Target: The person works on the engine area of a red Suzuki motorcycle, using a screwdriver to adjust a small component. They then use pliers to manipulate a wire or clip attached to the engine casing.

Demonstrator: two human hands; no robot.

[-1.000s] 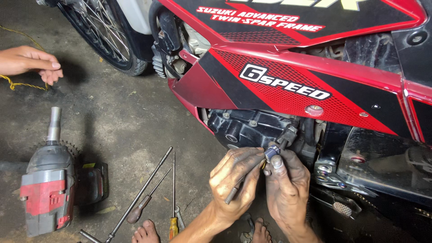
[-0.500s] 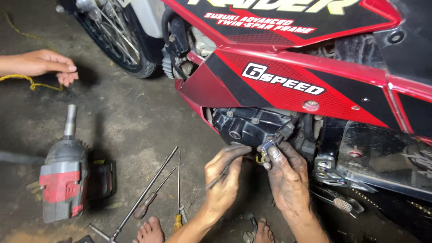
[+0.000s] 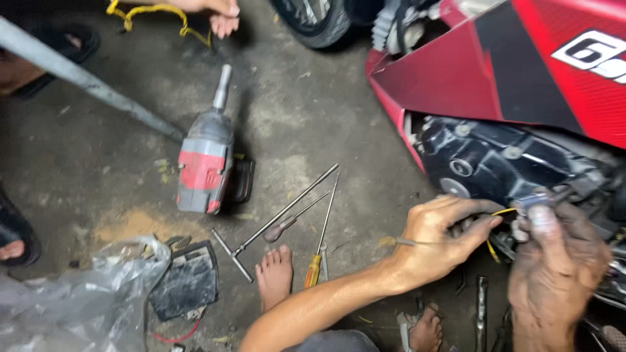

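My left hand (image 3: 443, 236) grips a thin screwdriver (image 3: 399, 242), its shaft lying across my fingers and pointing left. My right hand (image 3: 554, 261), smeared with grease, pinches a small connector (image 3: 536, 199) on a yellow wire (image 3: 497, 228) just under the dark engine casing (image 3: 495, 160) of the red motorcycle (image 3: 495, 72). Both hands meet at that connector. My bare feet (image 3: 275, 274) rest on the concrete below my arms.
On the floor lie a red and grey impact wrench (image 3: 205, 163), a T-handle wrench (image 3: 274, 218), two screwdrivers (image 3: 319, 251), a dark battery (image 3: 186, 281) and a plastic bag (image 3: 78, 300). Another person's hand (image 3: 222, 13) holds a yellow cord (image 3: 156, 16) at the top. A grey pipe (image 3: 85, 78) crosses upper left.
The view has swung left and down, showing more floor, the bag and battery. My hands stay together at the connector under the engine; the left still holds the screwdriver.
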